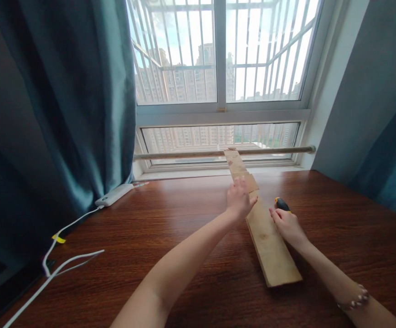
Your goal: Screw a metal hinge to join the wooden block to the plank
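Observation:
A long, pale wooden board point(269, 248) lies at a slant on the table, its near end towards me. A narrower, thin strip point(237, 161) with rough edges continues from its far end towards the window. Between the two sits a small brown flat piece point(251, 183). My left hand point(240, 199) is bent over the board's far part, thumb to the right, beside the brown piece. Along the board's right edge, my right hand point(286, 226) has its fingers closed around a tool with a black-and-yellow handle point(282, 204). The tool's other end is hidden.
A white power strip point(115, 195) lies at the table's left back edge, its white cable point(66, 226) looping down the left side. A rod point(276, 150) spans the barred window behind the dark wooden table point(170, 218). Blue curtains point(112, 91) hang at both sides.

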Motion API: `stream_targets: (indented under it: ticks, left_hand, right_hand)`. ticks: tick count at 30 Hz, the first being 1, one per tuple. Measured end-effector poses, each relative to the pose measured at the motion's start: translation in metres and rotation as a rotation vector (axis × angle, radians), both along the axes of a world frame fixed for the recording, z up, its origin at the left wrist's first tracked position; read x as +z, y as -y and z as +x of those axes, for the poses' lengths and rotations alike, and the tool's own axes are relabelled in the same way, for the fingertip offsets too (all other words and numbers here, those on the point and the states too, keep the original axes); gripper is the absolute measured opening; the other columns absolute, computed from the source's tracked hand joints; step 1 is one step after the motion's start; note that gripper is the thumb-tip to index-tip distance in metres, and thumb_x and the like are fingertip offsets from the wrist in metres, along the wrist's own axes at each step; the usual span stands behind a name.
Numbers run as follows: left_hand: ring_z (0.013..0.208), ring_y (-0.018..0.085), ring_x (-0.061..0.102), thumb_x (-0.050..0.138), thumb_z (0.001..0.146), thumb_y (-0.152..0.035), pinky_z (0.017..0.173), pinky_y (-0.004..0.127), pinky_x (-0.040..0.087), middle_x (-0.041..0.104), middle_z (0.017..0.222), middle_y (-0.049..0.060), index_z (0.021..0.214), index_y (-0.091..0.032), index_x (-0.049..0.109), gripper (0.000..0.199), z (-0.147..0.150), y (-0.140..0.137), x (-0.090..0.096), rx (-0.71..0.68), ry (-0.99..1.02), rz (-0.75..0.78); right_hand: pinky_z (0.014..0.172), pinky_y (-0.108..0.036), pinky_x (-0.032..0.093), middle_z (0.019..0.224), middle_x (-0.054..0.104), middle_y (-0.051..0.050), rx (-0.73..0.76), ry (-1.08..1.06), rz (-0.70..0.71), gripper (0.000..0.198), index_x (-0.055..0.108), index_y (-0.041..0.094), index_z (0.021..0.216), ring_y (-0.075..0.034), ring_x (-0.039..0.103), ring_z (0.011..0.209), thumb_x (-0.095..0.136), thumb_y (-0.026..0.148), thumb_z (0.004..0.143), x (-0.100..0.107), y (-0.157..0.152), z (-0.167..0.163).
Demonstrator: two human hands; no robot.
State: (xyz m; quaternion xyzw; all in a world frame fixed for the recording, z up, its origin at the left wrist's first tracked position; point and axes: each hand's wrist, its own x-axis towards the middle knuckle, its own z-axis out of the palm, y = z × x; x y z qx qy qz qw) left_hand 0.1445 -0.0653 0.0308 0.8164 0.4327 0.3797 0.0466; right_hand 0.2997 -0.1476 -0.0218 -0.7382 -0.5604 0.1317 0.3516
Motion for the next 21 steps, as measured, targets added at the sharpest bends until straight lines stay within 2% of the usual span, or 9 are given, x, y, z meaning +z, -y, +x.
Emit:
stream_targets:
  ticks: [2,4,7,10,13,18,21]
  left_hand:
    - [0.110,0.033,0.044,0.063,0.074,-0.037,0.091,0.043,0.037,0.049,0.120,0.020,0.122,-0.013,0.043,0.057,0.004,-0.004,0.003,0.047,-0.054,0.003]
    - [0.105,0.031,0.046,0.060,0.077,-0.035,0.089,0.041,0.038,0.054,0.110,0.018,0.111,-0.013,0.050,0.042,0.003,-0.007,0.003,0.072,-0.077,-0.008]
    - [0.102,0.027,0.049,0.054,0.081,-0.031,0.089,0.039,0.037,0.056,0.104,0.015,0.098,-0.014,0.053,0.025,-0.004,-0.011,0.001,0.044,-0.042,-0.024]
    - [0.098,0.024,0.052,0.049,0.083,-0.025,0.088,0.036,0.038,0.059,0.100,0.012,0.094,-0.016,0.054,0.016,-0.013,-0.012,-0.006,-0.041,0.123,-0.072]
    - [0.091,0.021,0.057,0.046,0.083,-0.021,0.082,0.032,0.042,0.062,0.095,0.009,0.093,-0.017,0.057,0.016,-0.018,-0.013,-0.014,-0.135,0.420,-0.196]
    - [0.078,0.018,0.061,0.057,0.072,-0.017,0.074,0.030,0.046,0.065,0.078,0.005,0.078,-0.017,0.059,0.006,-0.021,-0.021,-0.027,-0.128,0.912,-0.551]
    - [0.071,0.014,0.061,0.060,0.069,-0.011,0.073,0.027,0.049,0.064,0.073,0.003,0.075,-0.016,0.057,0.008,-0.023,-0.025,-0.031,-0.158,1.211,-0.786]
  right_hand:
    - [0.065,-0.029,0.040,0.070,0.063,-0.006,-0.069,0.312,0.043,0.033,0.059,0.018,0.074,-0.022,0.059,0.070,0.039,0.040,0.090,0.002,0.000,0.011]
    - [0.069,-0.030,0.040,0.084,0.063,-0.010,-0.151,0.530,0.035,0.025,0.060,0.017,0.086,-0.025,0.058,0.081,0.043,0.035,0.089,0.003,0.000,0.019]
    - [0.071,-0.033,0.040,0.096,0.059,-0.017,-0.261,0.697,-0.049,0.027,0.059,0.011,0.095,-0.030,0.055,0.089,0.051,0.035,0.086,0.000,0.000,0.027]
    - [0.073,-0.034,0.041,0.097,0.057,-0.018,-0.277,0.722,-0.100,0.031,0.057,0.009,0.098,-0.031,0.056,0.090,0.052,0.037,0.086,-0.006,-0.002,0.032]
    - [0.074,-0.033,0.042,0.096,0.058,-0.018,-0.253,0.686,-0.135,0.031,0.056,0.008,0.098,-0.029,0.057,0.090,0.051,0.037,0.086,-0.011,-0.006,0.039]
    - [0.072,-0.033,0.044,0.093,0.062,-0.017,-0.237,0.610,-0.199,0.026,0.057,0.009,0.097,-0.029,0.061,0.088,0.051,0.032,0.086,-0.018,-0.013,0.049]
    - [0.070,-0.035,0.045,0.092,0.064,-0.018,-0.241,0.512,-0.215,0.023,0.060,0.008,0.094,-0.030,0.063,0.087,0.052,0.026,0.083,-0.017,-0.016,0.054]
